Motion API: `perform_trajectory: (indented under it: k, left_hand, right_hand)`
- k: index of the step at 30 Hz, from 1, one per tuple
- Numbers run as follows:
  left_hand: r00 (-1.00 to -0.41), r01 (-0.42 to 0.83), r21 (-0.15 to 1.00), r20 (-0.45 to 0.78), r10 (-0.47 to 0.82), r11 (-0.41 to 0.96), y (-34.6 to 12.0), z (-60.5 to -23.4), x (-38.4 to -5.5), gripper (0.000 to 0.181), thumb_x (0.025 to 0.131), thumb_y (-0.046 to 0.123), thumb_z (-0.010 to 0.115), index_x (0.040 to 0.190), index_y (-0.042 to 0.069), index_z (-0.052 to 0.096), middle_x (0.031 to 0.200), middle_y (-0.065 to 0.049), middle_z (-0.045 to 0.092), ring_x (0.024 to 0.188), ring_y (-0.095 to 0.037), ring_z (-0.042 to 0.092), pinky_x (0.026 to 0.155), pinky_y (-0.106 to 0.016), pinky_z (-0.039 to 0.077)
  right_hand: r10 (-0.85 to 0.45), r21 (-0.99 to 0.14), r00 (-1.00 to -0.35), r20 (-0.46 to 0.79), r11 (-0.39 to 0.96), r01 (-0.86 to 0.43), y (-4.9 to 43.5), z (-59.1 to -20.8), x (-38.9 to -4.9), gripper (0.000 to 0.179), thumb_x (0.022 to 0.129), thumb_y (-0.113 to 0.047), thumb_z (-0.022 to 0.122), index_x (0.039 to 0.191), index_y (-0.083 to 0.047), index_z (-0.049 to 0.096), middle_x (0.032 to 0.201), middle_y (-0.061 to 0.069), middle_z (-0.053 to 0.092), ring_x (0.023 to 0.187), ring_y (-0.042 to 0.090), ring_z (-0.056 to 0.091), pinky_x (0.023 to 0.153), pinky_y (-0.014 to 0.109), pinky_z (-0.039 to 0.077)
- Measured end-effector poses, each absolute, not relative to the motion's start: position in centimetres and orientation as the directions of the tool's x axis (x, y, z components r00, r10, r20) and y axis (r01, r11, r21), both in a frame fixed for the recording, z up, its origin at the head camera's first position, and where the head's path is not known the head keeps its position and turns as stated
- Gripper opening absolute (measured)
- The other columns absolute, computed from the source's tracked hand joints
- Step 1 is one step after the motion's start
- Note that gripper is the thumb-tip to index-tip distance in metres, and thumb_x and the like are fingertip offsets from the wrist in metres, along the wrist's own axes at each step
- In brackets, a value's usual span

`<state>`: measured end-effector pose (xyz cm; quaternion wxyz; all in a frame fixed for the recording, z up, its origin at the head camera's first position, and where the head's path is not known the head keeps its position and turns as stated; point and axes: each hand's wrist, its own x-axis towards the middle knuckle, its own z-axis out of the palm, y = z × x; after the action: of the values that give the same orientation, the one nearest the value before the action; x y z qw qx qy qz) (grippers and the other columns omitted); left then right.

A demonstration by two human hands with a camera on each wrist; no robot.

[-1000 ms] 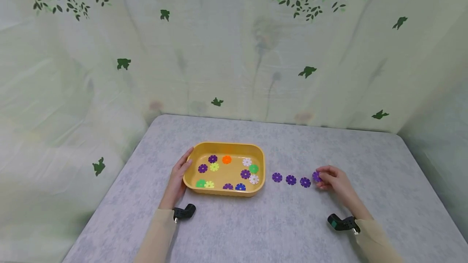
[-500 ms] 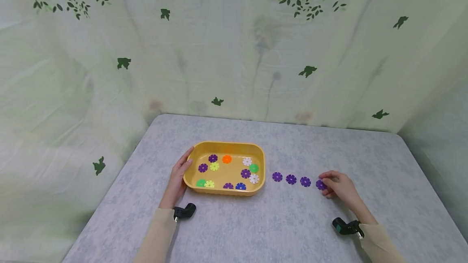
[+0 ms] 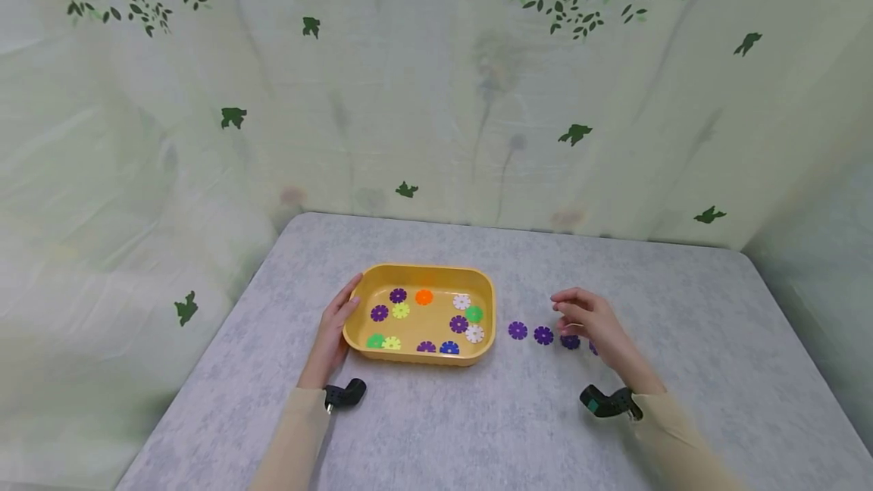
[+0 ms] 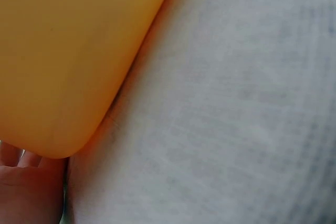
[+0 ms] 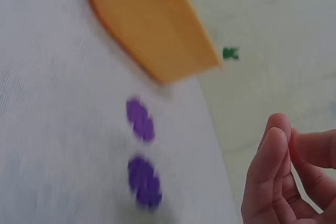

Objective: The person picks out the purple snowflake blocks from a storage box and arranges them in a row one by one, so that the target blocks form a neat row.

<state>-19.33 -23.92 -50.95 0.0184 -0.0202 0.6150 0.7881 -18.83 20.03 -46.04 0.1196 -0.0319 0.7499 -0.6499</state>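
Note:
My left hand (image 3: 334, 332) holds the left end of a yellow tray (image 3: 417, 360), with the thumb at its rim. In the left wrist view, fingers (image 4: 31, 159) show beside the tray's rounded corner. Several purple notched plastic discs (image 3: 517, 330) lie in a row on the table, right of the tray. Above the right end of that row, my right hand (image 3: 596, 324) has loosely bent fingers and nothing between them. It partly covers the two rightmost discs. In the right wrist view its thumb and fingertips are close together, apart from the blurred purple discs (image 5: 144, 182).
Inside the tray lie more notched discs: an orange disc (image 3: 423, 297), plus purple, yellow, green, white and blue ones. The grey table (image 3: 477, 430) reaches back to a pale curtain (image 3: 450, 97) with leaf prints. Each wrist wears a black camera (image 3: 346, 394).
My right hand has set a purple disc down at the right end of the row, let go, and moved left toward the tray. My left hand stays at the tray.

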Motion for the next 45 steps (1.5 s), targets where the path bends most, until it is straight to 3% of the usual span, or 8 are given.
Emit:
perform_trajectory:
  k: [10,16,23,27,31,37,45]
  left_hand:
    - [-0.997,-0.079,0.96,-0.072,0.035,-0.268,-23.4,-49.1,-18.5,0.049,0.103,0.015,0.043,0.15,0.01,0.031,0.156,-0.004,0.023,0.14,-0.019,0.024,0.112,-0.032,0.025]
    - [-0.999,-0.051,0.966,-0.047,0.021,-0.253,-23.7,-50.4,-19.1,0.049,0.103,0.02,0.045,0.15,0.013,0.034,0.155,-0.002,0.026,0.139,-0.018,0.026,0.109,-0.028,0.029]
    - [-0.999,-0.044,0.965,-0.042,0.015,-0.258,-23.8,-51.1,-19.4,0.049,0.102,0.022,0.047,0.149,0.014,0.035,0.155,0.0,0.027,0.139,-0.017,0.027,0.109,-0.027,0.03]
    - [-0.999,-0.039,0.967,-0.037,0.013,-0.252,-23.8,-51.1,-19.4,0.049,0.102,0.021,0.047,0.149,0.013,0.035,0.155,0.0,0.027,0.139,-0.017,0.026,0.109,-0.027,0.029]
    - [-0.999,-0.033,0.967,-0.033,0.005,-0.251,-23.8,-51.1,-19.4,0.049,0.102,0.022,0.047,0.149,0.013,0.035,0.154,-0.001,0.028,0.139,-0.017,0.027,0.108,-0.025,0.031]
    - [-1.0,-0.03,0.968,-0.03,0.004,-0.247,-23.8,-51.1,-19.4,0.05,0.102,0.024,0.048,0.149,0.014,0.036,0.154,0.0,0.029,0.138,-0.016,0.028,0.107,-0.025,0.032]
    - [-0.999,-0.037,0.967,-0.04,-0.01,-0.252,-23.9,-51.1,-19.3,0.05,0.102,0.024,0.049,0.149,0.014,0.036,0.154,0.0,0.029,0.138,-0.016,0.028,0.108,-0.025,0.031]
  right_hand:
    - [-0.454,-0.987,-0.884,-0.116,0.15,0.053,11.4,-44.3,-20.7,0.031,0.098,-0.013,0.051,0.121,0.009,0.051,0.114,0.032,0.052,0.078,0.022,0.061,0.077,0.039,0.057]
    - [-0.592,-0.987,-0.8,-0.103,0.161,0.008,7.2,-43.9,-21.2,0.028,0.098,-0.011,0.053,0.118,0.009,0.055,0.111,0.029,0.055,0.081,0.031,0.063,0.079,0.043,0.056]
    - [-0.7,-0.965,-0.683,-0.209,0.262,0.027,3.9,-45.3,-21.9,0.031,0.101,-0.014,0.048,0.123,0.007,0.053,0.115,0.026,0.058,0.078,0.028,0.067,0.071,0.035,0.058]
    - [-0.705,-0.94,-0.644,-0.297,0.334,0.068,2.8,-46.1,-21.8,0.03,0.101,-0.018,0.048,0.122,0.002,0.056,0.111,0.018,0.061,0.07,0.023,0.066,0.067,0.032,0.058]
    - [-0.695,-0.92,-0.634,-0.34,0.384,0.072,2.1,-46.5,-21.7,0.03,0.102,-0.02,0.047,0.123,-0.001,0.058,0.111,0.012,0.062,0.068,0.018,0.062,0.068,0.03,0.057]
    - [-0.66,-0.919,-0.664,-0.351,0.377,0.111,1.7,-46.6,-21.9,0.03,0.103,-0.015,0.044,0.122,0.004,0.057,0.111,0.015,0.061,0.078,0.027,0.067,0.074,0.036,0.057]
    - [-0.626,-0.906,-0.693,-0.358,0.412,0.095,1.5,-47.3,-22.4,0.023,0.099,-0.003,0.045,0.111,0.007,0.062,0.089,0.013,0.062,0.072,0.022,0.065,0.068,0.032,0.058]
